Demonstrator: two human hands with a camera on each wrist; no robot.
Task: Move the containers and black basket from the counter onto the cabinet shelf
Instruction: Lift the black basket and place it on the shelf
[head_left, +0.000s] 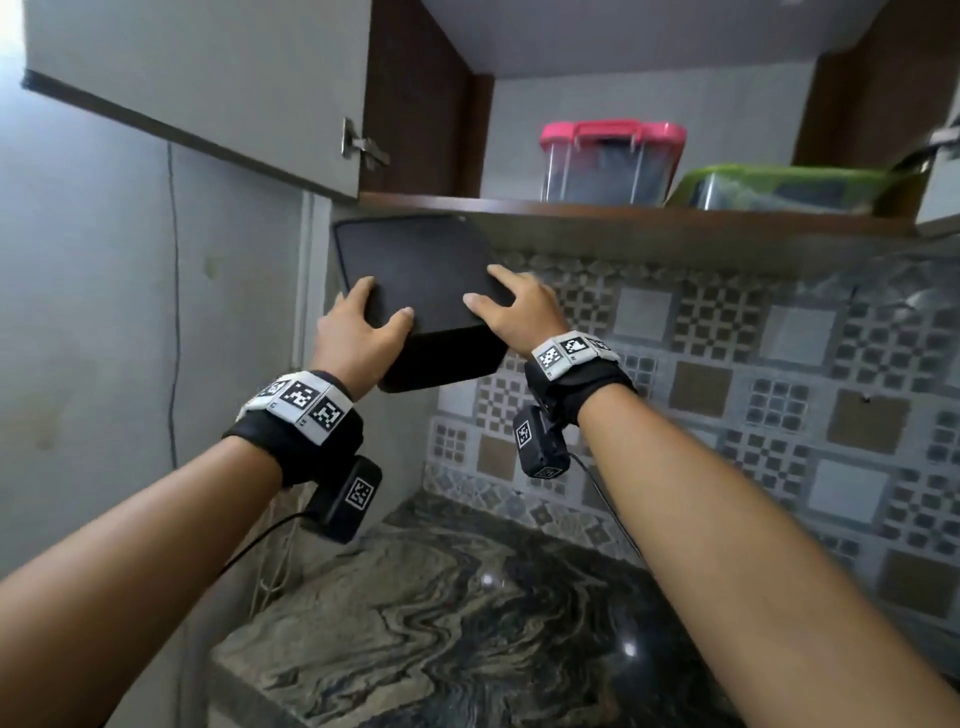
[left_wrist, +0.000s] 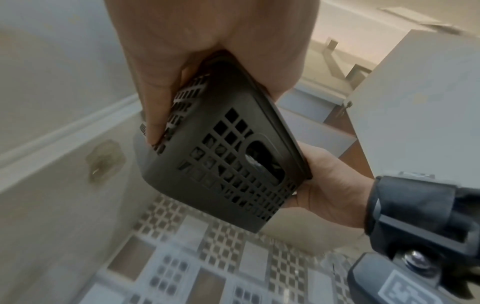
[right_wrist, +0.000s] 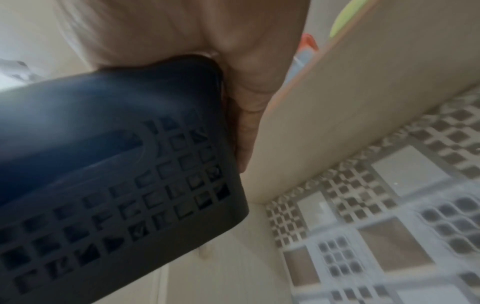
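We held the lidded black basket (head_left: 421, 280) tilted in the air just below the cabinet shelf (head_left: 623, 210), well above the counter (head_left: 415, 623). Our left hand (head_left: 358, 332) and right hand (head_left: 519, 306) each grasped one end, thumbs on the lid. On the shelf stood a pink-lidded container (head_left: 608, 161) and a green-lidded container (head_left: 779, 189).

Both forearms reach up and forward, wrists wrapped in black straps with checkered marker bands. The left hand (head_left: 358, 332) grips the near left corner of the black basket (head_left: 415, 275), thumb on its lid, fingers (left_wrist: 153, 115) curled against the latticed side. The right hand (head_left: 519, 312) holds the near right edge, thumb and forefinger spread on the lid, the remaining fingers (right_wrist: 246, 127) tucked down the side wall.
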